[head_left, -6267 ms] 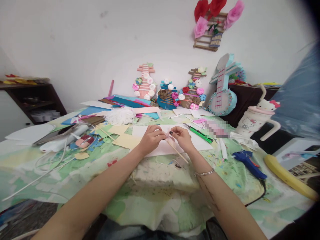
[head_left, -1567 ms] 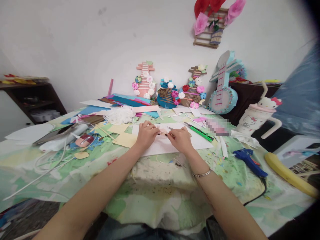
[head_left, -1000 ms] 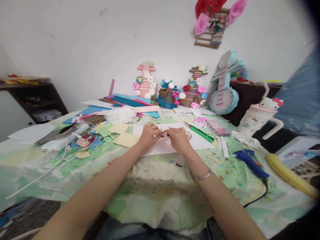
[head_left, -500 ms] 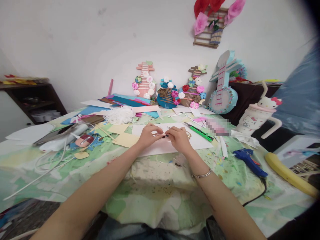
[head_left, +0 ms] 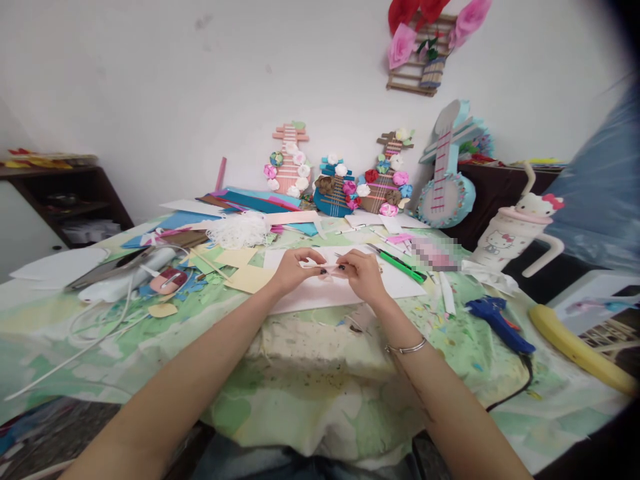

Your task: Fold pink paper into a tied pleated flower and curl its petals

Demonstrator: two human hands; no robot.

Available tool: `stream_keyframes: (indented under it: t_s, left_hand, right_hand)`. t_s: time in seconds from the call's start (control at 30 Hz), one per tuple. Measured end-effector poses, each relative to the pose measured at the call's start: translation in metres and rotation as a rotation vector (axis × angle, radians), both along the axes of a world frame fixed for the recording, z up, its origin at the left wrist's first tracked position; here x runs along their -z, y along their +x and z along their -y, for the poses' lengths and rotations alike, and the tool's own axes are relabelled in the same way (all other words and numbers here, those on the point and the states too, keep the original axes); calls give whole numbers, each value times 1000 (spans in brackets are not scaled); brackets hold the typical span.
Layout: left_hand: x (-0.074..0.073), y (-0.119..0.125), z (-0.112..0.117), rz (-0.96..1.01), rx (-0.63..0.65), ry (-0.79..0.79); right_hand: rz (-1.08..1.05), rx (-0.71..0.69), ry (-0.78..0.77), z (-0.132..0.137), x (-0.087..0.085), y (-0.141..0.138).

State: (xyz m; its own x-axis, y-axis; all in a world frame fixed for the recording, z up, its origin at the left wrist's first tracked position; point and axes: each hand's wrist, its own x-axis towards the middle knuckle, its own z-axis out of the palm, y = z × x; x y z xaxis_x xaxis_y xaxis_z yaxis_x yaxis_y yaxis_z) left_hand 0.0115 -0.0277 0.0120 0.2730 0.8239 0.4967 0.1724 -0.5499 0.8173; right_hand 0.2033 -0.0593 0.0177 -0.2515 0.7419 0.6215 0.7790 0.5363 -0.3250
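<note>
"What's being held there?"

"A small piece of pink paper. The left hand has it pinched between thumb and fingers, and the right hand nips its other end, so each grip is clamped on it."

"Where's that, exactly?"

"In the gap between the two hands, over the white sheet on the worktop. Its exact shape is too small to make out from here."

"And around them, with the hands as the middle of the clock?"

"The green cutter lies near the right hand at three o'clock, partly on the sheet. Yellow paper sits at nine, just beside the left hand, and a tangle of white string is at ten."

"That blue thing?"

"A glue gun, towards four, with a banana past it. The cup stands between two and three."

"And at twelve?"

"A little blue guitar with paper flowers, upright near the wall, well apart from the hands."
</note>
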Motion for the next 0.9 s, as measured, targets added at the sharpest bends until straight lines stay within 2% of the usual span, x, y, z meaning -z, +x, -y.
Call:
stream_keyframes:
  t_s: [0.13, 0.53, 0.77, 0.9]
  left_hand:
    - [0, -1, -1, 39, 66, -7]
    - [0, -2, -1, 144, 59, -75]
    - [-2, -1, 5, 126, 135, -87]
    - [-3, 1, 6, 140, 128, -121]
  right_hand:
    - [-2, 1, -1, -1, 0, 2]
    - [-20, 20, 15, 0, -2, -1]
    - [-105, -23, 1, 2, -1, -2]
    - [-132, -49, 11, 3, -1, -3]
